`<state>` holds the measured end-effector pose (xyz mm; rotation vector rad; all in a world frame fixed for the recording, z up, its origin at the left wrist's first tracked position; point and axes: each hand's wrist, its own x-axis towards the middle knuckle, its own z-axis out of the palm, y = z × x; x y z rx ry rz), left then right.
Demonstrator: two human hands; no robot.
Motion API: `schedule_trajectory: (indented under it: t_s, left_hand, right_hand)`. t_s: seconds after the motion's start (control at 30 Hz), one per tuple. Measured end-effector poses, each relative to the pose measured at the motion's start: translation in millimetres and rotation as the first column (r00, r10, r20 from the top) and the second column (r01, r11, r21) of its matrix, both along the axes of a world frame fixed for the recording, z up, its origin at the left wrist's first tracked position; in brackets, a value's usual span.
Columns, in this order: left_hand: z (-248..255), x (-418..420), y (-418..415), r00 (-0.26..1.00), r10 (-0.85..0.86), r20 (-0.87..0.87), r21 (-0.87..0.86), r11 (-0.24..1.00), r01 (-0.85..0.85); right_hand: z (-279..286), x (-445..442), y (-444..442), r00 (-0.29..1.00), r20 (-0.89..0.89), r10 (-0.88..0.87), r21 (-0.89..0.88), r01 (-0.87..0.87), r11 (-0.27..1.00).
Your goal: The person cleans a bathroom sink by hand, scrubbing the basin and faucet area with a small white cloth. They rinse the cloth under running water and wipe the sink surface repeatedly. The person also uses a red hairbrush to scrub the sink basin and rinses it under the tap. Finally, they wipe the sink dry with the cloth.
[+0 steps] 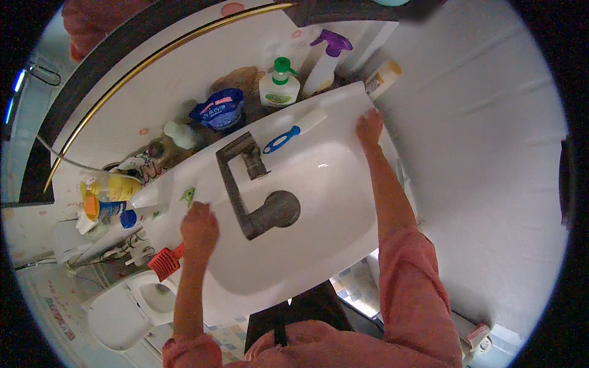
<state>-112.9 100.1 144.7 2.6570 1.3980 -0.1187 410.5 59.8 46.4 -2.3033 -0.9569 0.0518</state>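
Note:
My left hand [200, 227] is closed in a fist above the left end of a white washbasin [331, 230]. A red wide-toothed comb or brush [165, 264] sticks out from its outer side; the handle runs into the fist. At the right rim of the basin, my right hand [369, 129] rests with curled fingers, and whatever is under them is hidden. A brush with a blue looped handle [283, 139] and white head lies on the back ledge. Between my hands stands a dark angular faucet [234, 188], its round end over the bowl. A small green object [187, 195] lies beyond my left hand.
Behind the basin stand a blue pouch [221, 109], a green-topped pump bottle [280, 87], a purple-headed spray bottle [324, 64] and a yellow-capped bottle [383, 79]. Yellow bottles [112, 188] crowd the left. A toilet [122, 313] is at lower left, a pale wall [474, 152] at right.

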Motion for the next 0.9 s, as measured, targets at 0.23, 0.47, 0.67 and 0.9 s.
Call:
schedule_trajectory:
  t_s: [0.23,0.47,0.67,0.9]
  left_hand:
    - [-2.6,123.6,-62.4,0.887,-0.360,0.289,0.087,0.932,0.351]
    - [-21.4,233.3,-8.9,0.987,-0.159,-0.011,0.237,0.959,0.157]
    - [-66.2,238.9,-7.0,0.906,-0.361,0.221,0.263,0.917,0.301]
    - [-85.8,227.5,4.2,0.863,-0.467,0.194,0.373,0.848,0.376]
  right_hand:
    - [7.7,-92.0,29.2,0.832,0.227,0.506,-0.071,-0.504,0.861]
    - [29.3,-101.0,-17.9,0.688,0.187,0.701,-0.140,-0.688,0.712]
    - [27.5,-98.5,-10.0,0.699,0.165,0.695,-0.144,-0.680,0.718]
    - [9.6,-122.1,22.7,0.600,0.203,0.774,0.119,-0.799,0.589]
